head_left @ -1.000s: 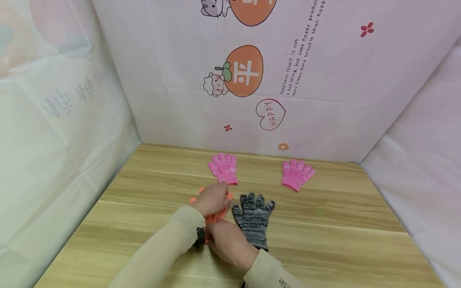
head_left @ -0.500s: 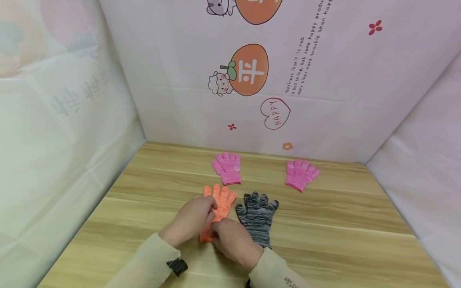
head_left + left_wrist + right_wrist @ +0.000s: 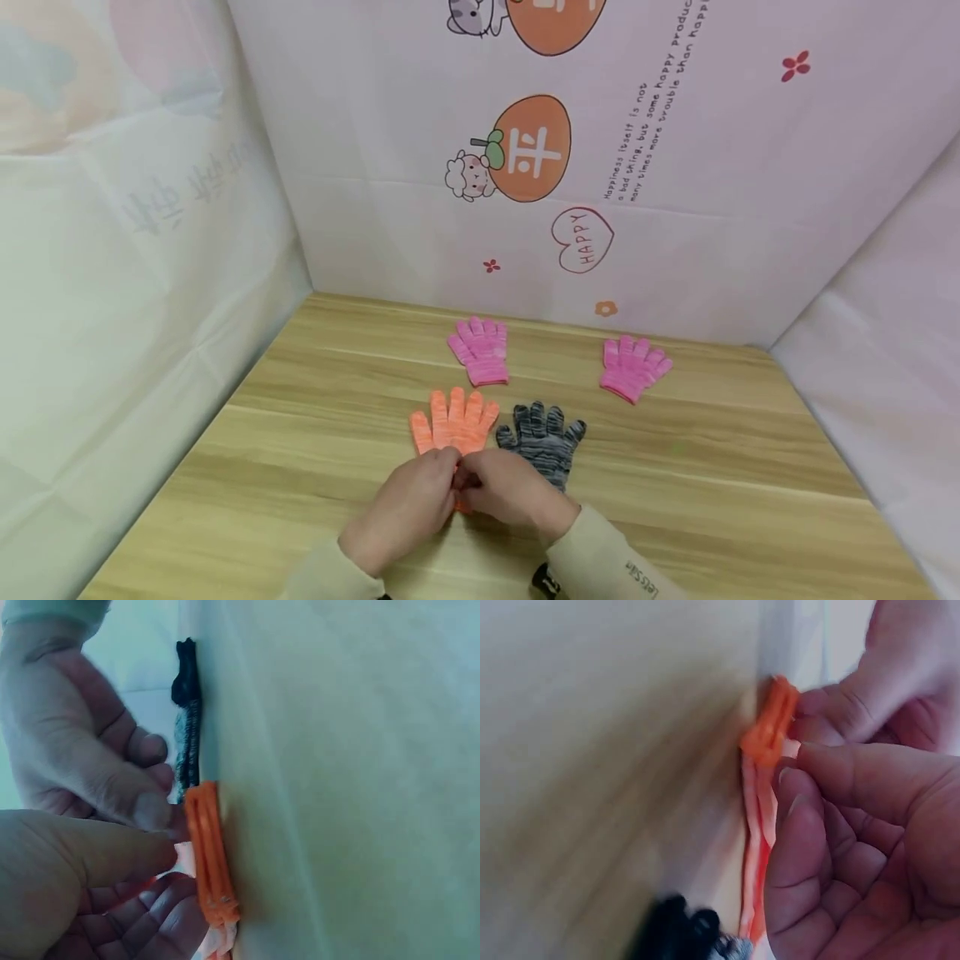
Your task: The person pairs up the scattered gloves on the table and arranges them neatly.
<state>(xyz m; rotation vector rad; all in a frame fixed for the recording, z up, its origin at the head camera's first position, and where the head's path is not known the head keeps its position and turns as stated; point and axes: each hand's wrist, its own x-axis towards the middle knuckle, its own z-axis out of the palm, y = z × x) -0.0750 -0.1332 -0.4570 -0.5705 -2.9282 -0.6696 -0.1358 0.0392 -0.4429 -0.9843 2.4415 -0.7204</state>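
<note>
An orange knit glove [image 3: 459,427] lies flat, its fingers pointing away from me. Over its cuff end, my left hand [image 3: 408,500] and right hand [image 3: 517,490] meet with their fingertips close together. The left wrist view shows the left thumb and fingers on either side of the glove's edge, pinching it beside the bunched orange cuff [image 3: 211,851]. With curled fingers, the right hand pinches the glove too, near the cuff [image 3: 774,724] in the right wrist view. Just right of it lies a grey-and-black knit glove [image 3: 546,450], its lower part hidden by my right hand.
Two pink gloves lie farther back on the wooden table [image 3: 712,467]: a left one [image 3: 482,352] and a right one [image 3: 634,368]. Printed white sheets [image 3: 405,233] wall the table at the back and both sides. A black strap [image 3: 545,581] sits at my right sleeve.
My left hand has drawn back from the orange glove's fingers to its cuff, beside the right hand. The glove's fingers now lie spread and uncovered. The view has shifted slightly left.
</note>
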